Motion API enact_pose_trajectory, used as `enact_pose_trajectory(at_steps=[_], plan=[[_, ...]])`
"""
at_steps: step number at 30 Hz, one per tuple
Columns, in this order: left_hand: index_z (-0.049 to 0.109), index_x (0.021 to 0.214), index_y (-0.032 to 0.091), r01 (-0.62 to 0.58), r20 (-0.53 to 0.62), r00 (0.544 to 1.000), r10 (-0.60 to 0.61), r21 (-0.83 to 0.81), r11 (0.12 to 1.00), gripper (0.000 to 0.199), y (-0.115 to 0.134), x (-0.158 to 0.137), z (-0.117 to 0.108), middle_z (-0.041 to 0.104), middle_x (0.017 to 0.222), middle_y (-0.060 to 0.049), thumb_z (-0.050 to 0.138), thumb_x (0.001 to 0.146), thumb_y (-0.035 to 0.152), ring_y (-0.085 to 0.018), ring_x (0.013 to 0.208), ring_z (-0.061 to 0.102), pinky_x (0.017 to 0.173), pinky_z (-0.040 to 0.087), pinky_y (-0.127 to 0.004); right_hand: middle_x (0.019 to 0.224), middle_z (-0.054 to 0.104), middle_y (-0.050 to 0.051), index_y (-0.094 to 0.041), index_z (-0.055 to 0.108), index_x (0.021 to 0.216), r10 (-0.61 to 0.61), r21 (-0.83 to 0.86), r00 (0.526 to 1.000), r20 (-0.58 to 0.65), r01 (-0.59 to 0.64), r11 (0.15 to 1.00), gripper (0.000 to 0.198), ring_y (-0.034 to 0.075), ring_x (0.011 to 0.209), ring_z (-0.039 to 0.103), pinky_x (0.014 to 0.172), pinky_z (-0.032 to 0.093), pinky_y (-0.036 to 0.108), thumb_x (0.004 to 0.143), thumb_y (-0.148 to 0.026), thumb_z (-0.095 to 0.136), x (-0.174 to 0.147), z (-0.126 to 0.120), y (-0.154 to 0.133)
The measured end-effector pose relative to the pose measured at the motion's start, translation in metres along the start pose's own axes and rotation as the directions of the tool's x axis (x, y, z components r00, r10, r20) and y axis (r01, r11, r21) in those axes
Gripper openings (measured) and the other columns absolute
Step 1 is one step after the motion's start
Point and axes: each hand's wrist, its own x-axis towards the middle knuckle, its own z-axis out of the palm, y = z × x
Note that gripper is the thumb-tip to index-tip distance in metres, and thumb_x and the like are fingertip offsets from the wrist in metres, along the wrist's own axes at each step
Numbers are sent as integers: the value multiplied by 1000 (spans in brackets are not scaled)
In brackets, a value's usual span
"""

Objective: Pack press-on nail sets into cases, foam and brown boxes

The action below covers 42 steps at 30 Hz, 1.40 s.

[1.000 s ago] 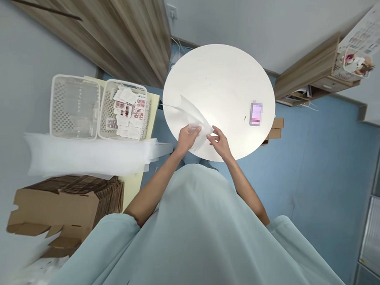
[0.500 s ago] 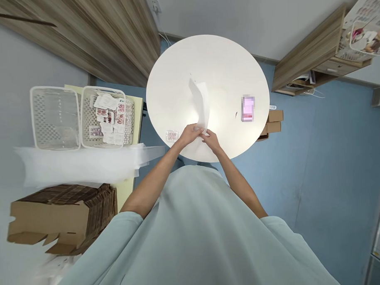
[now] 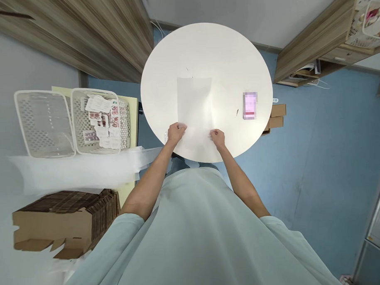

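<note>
A translucent sheet lies on the round white bench, its opposite edges pinched between fingers of the left hand and right hand. The left hand partly hides a small clear pack; a pixelated pink object rests rightward, white baskets and folded cardboard leftward.
</note>
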Motion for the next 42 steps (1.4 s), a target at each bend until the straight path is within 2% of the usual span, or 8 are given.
enact_pose_trajectory(at_steps=[6, 13, 15, 19, 23, 33, 38, 42], plan=[[76, 104, 22, 50, -23, 999, -49, 36, 998, 24, -15, 16, -12, 80, 100, -7, 82, 84, 32, -23, 82, 76, 87, 61, -39, 98, 83, 8, -22, 70, 88, -28, -175, 997, -71, 15, 984, 23, 22, 89, 75, 85, 59, 33, 91, -44, 67, 9, -7, 6], [76, 111, 23, -115, -86, 988, 129, 152, 982, 23, -30, 22, -41, 80, 101, -7, 76, 89, 29, -27, 92, 73, 96, 57, -43, 97, 82, 8, -23, 68, 86, -73, -339, 988, -137, 23, 941, 24, 23, 88, 71, 84, 54, 33, 92, -46, 68, 8, -8, 6], [76, 114, 23, -214, -37, 973, 229, 238, 947, 27, -39, 20, -57, 80, 112, -10, 76, 89, 30, -30, 104, 71, 104, 55, -46, 98, 82, 8, -23, 68, 87, -85, -340, 986, -142, 32, 940, 23, 22, 87, 71, 83, 53, 33, 93, -46, 68, 6, -7, 7], [75, 119, 22, -401, 210, 915, 344, 382, 832, 48, -62, 12, -85, 70, 135, -17, 89, 78, 43, -42, 134, 59, 119, 49, -56, 101, 82, 8, -23, 68, 89, -117, -355, 982, -148, 58, 933, 25, 23, 89, 71, 85, 52, 33, 96, -47, 66, 5, -7, 9], [72, 129, 21, -508, 363, 855, 371, 436, 743, 63, -76, 2, -93, 63, 145, -21, 90, 75, 47, -48, 140, 53, 121, 46, -63, 106, 82, 10, -21, 70, 99, -100, -364, 976, -192, 24, 931, 23, 23, 94, 73, 90, 52, 34, 97, -44, 68, 4, -9, 11], [58, 154, 17, -590, 376, 806, 457, 561, 580, 69, -53, -12, -69, 58, 155, -21, 76, 90, 36, -44, 145, 52, 118, 52, -58, 111, 82, 9, -22, 68, 122, -69, -347, 965, -253, -24, 938, 34, 26, 106, 75, 94, 53, 35, 94, -40, 74, -26, -12, 37], [57, 155, 16, -680, 448, 732, 513, 531, 506, 70, -23, -5, -32, 58, 155, -20, 75, 90, 33, -43, 143, 53, 119, 53, -57, 106, 82, 8, -21, 72, 114, -46, -294, 963, -267, -36, 955, 22, 25, 100, 75, 95, 56, 36, 95, -31, 66, -32, -14, 50], [58, 154, 16, -691, 490, 723, 487, 516, 507, 68, -14, 1, 0, 57, 157, -21, 74, 88, 29, -42, 144, 53, 116, 56, -55, 109, 84, 11, -20, 76, 107, -28, -268, 959, -281, -51, 962, 18, 25, 98, 76, 98, 57, 38, 95, -31, 68, -32, -21, 54]])
